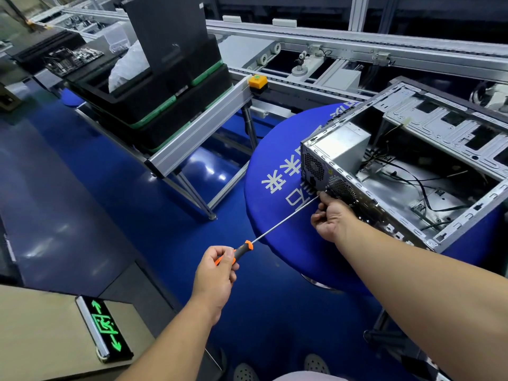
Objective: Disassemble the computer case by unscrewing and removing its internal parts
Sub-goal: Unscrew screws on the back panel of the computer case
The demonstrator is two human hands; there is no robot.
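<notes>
An open grey computer case point(450, 127) lies on its side on a round blue table point(275, 166). A silver power supply point(341, 149) sits in its near left corner, with loose black cables point(412, 177) on the case floor. My left hand point(215, 273) grips the orange and black handle of a long screwdriver point(280, 222). Its thin shaft runs up and right to the case's perforated rear panel point(341, 188). My right hand point(331, 218) pinches the shaft's tip end against that panel, just below the power supply's vent.
A metal-framed rack point(198, 133) with stacked black and green bins stands left of the table. A conveyor line point(343, 42) runs behind, with a yellow button box point(257, 82). A green exit sign point(105, 327) lies low on the left. The floor is glossy blue.
</notes>
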